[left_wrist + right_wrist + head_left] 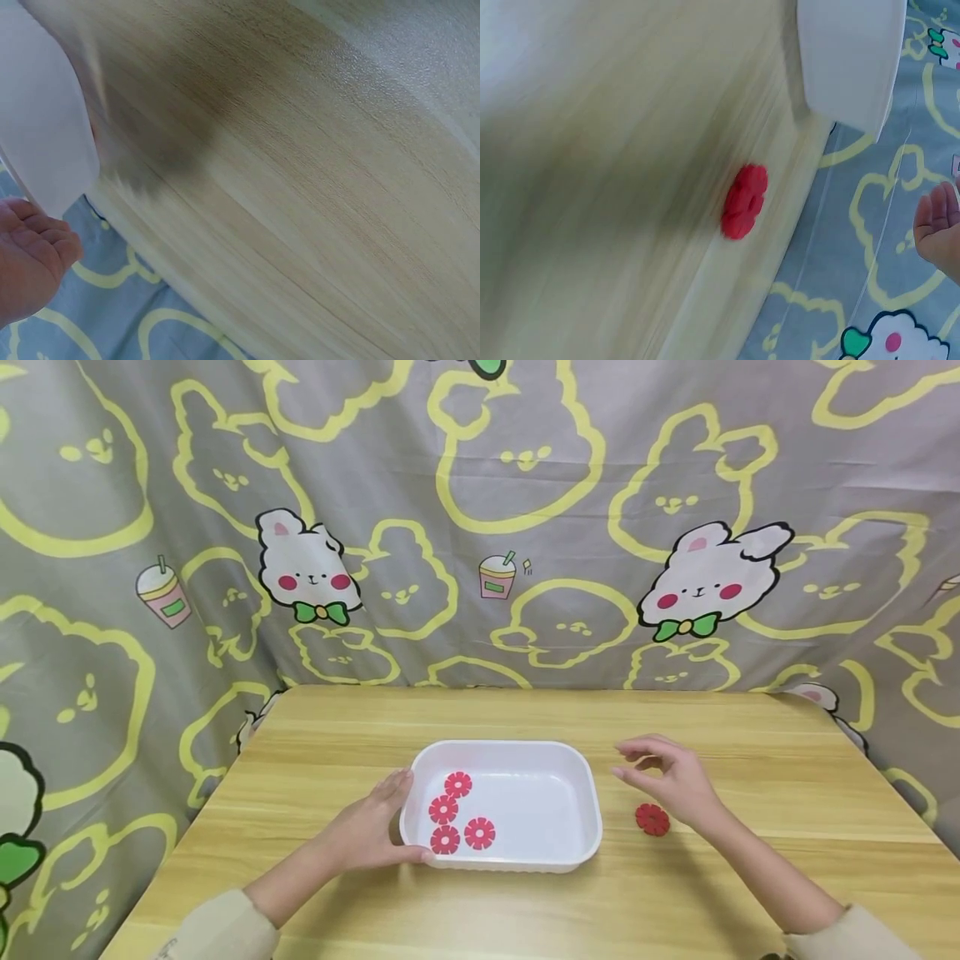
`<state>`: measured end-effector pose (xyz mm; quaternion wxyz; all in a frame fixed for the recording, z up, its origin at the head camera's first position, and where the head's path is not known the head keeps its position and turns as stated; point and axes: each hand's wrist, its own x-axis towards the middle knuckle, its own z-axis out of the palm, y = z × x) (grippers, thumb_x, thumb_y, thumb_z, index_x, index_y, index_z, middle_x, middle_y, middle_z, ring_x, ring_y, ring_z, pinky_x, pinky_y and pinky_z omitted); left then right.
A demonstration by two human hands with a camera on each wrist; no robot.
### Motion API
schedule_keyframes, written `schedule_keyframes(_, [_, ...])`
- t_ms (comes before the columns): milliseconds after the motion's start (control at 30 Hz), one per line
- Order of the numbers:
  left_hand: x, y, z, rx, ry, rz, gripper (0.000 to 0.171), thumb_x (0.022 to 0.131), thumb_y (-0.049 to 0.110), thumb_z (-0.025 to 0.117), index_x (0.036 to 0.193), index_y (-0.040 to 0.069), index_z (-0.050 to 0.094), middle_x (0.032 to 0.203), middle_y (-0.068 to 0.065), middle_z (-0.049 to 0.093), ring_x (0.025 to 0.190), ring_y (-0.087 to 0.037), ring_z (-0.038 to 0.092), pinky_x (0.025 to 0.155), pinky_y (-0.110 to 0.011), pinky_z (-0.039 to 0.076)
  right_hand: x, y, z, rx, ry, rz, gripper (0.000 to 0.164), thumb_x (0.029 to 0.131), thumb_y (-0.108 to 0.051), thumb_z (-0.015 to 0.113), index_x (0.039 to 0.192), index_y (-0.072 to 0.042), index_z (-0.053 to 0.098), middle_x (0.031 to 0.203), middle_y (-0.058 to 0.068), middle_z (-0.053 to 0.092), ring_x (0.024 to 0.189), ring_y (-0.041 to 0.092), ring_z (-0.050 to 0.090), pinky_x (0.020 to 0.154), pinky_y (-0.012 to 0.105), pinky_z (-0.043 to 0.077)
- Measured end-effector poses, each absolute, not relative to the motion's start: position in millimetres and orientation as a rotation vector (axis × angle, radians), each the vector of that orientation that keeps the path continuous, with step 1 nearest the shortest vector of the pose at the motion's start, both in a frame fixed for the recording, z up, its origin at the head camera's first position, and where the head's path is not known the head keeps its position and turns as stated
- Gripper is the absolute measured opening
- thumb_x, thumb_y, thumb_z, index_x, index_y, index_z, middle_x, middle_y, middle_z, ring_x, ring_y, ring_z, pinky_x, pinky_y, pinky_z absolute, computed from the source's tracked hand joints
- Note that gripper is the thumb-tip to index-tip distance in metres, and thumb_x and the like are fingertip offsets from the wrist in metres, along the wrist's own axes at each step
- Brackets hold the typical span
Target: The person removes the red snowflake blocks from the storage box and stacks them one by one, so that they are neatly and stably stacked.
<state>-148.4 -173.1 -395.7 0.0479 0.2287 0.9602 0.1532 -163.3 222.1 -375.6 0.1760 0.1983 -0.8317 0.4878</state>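
A creased curtain (480, 635) is hanging behind a wood-grained table (787, 760). Lower centre, a round-cornered white tray (536, 827) is sitting in the left hand's (371, 827) grip; the right hand (678, 778) is hovering, thumb apart; notched red discs (471, 835) are lying inside the tray, one loose disc (645, 817) lower right.

Head view, down over tray (536, 814)

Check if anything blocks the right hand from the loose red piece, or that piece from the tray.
Nothing visible stands between the right hand and the loose red piece. Toward the inside of the white tray, only its right wall intervenes.
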Motion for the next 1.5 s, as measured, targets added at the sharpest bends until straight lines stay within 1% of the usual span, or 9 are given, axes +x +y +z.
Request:
schedule_keyframes(167, [-149.3, -173.4, -396.2, 0.709, 2.936, 0.461, 0.112, 0.068, 0.069, 0.065, 0.141, -0.008, 0.029, 0.147, -0.025, 0.031, 0.135, -0.04, 0.032, 0.1, -0.054, 0.041, -168.3, 207.5, -374.1, 0.613, -2.352, 1.418, 0.023, 0.072, 0.006, 0.073, 0.094, 0.005, 0.068, 0.091, -0.024, 0.06, 0.083, -0.009, 0.056, 0.069, 0.015, 0.052])
schedule_keyframes(300, [-149.6, -173.3, -397.0, 0.724, 2.944, 0.462, 0.111, 0.068, 0.068, 0.065, 0.14, -0.009, 0.029, 0.147, -0.026, 0.031, 0.135, -0.041, 0.033, 0.101, -0.053, 0.04, -171.7, 198.1, -374.5, 0.621, -2.381, 1.41, 0.023, 0.072, 0.003, 0.074, 0.094, 0.005, 0.068, 0.09, -0.01, 0.065, 0.081, -0.007, 0.056, 0.069, 0.018, 0.054])
schedule_keyframes(467, [-149.1, -173.7, -397.4, 0.717, 2.945, 0.467, 0.112, 0.068, 0.068, 0.065, 0.141, -0.008, 0.029, 0.147, -0.025, 0.03, 0.135, -0.041, 0.033, 0.101, -0.053, 0.04, -175.8, 185.2, -377.1, 0.649, -2.418, 1.43, 0.022, 0.073, 0.0, 0.074, 0.094, 0.004, 0.068, 0.091, 0.007, 0.067, 0.081, 0.004, 0.058, 0.069, 0.018, 0.053])
schedule_keyframes(667, [-149.2, -174.6, -397.7, 0.722, 2.947, 0.464, 0.111, 0.068, 0.069, 0.065, 0.141, -0.008, 0.029, 0.148, -0.025, 0.03, 0.135, -0.04, 0.032, 0.101, -0.053, 0.04, -180.4, 164.6, -380.7, 0.7, -2.479, 1.471, 0.023, 0.074, -0.005, 0.075, 0.096, 0.001, 0.069, 0.093, 0.016, 0.067, 0.082, -0.001, 0.057, 0.07, 0.023, 0.054])
schedule_keyframes(933, [-150.3, -174.6, -397.6, 0.726, 2.943, 0.447, 0.112, 0.068, 0.069, 0.065, 0.141, -0.008, 0.029, 0.147, -0.025, 0.03, 0.135, -0.04, 0.032, 0.1, -0.053, 0.041, -184.4, 138.6, -383.6, 0.761, -2.545, 1.462, 0.026, 0.072, -0.01, 0.078, 0.096, -0.003, 0.07, 0.092, 0.01, 0.067, 0.081, 0.017, 0.061, 0.071, 0.025, 0.054])
schedule_keyframes(1033, [-150.0, -174.3, -397.0, 0.726, 2.943, 0.449, 0.112, 0.068, 0.069, 0.065, 0.141, -0.008, 0.029, 0.147, -0.025, 0.031, 0.135, -0.04, 0.032, 0.1, -0.053, 0.041, -185.1, 129.2, -387.5, 0.796, -2.545, 1.466, 0.026, 0.072, -0.01, 0.079, 0.095, -0.003, 0.07, 0.089, 0.008, 0.068, 0.08, 0.019, 0.061, 0.069, 0.024, 0.054])
schedule_keyframes(1200, [-150.0, -174.3, -395.2, 0.734, 2.944, 0.444, 0.112, 0.067, 0.069, 0.065, 0.14, -0.009, 0.03, 0.147, -0.026, 0.031, 0.135, -0.04, 0.032, 0.1, -0.053, 0.041, -185.4, 115.1, -396.4, 0.873, -2.571, 1.472, 0.027, 0.072, -0.012, 0.078, 0.095, -0.001, 0.07, 0.087, 0.012, 0.066, 0.081, 0.029, 0.06, 0.069, 0.027, 0.055])
schedule_keyframes(1333, [-150.4, -174.2, -393.8, 0.736, 2.941, 0.425, 0.112, 0.067, 0.069, 0.065, 0.14, -0.009, 0.03, 0.146, -0.026, 0.032, 0.135, -0.041, 0.032, 0.1, -0.053, 0.041, -185.9, 107.2, -405.7, 0.917, -2.655, 1.467, 0.031, 0.072, -0.014, 0.078, 0.097, 0.002, 0.068, 0.089, 0.017, 0.065, 0.082, 0.031, 0.059, 0.07, 0.028, 0.054])
schedule_keyframes(1500, [-151.1, -173.5, -392.9, 0.739, 2.938, 0.407, 0.112, 0.068, 0.069, 0.064, 0.14, -0.009, 0.03, 0.146, -0.026, 0.032, 0.135, -0.041, 0.032, 0.099, -0.053, 0.042, -187.3, 99.5, -419.2, 0.956, -2.767, 1.397, 0.032, 0.07, -0.011, 0.079, 0.096, 0.004, 0.068, 0.086, 0.015, 0.065, 0.08, 0.026, 0.058, 0.071, 0.027, 0.052])
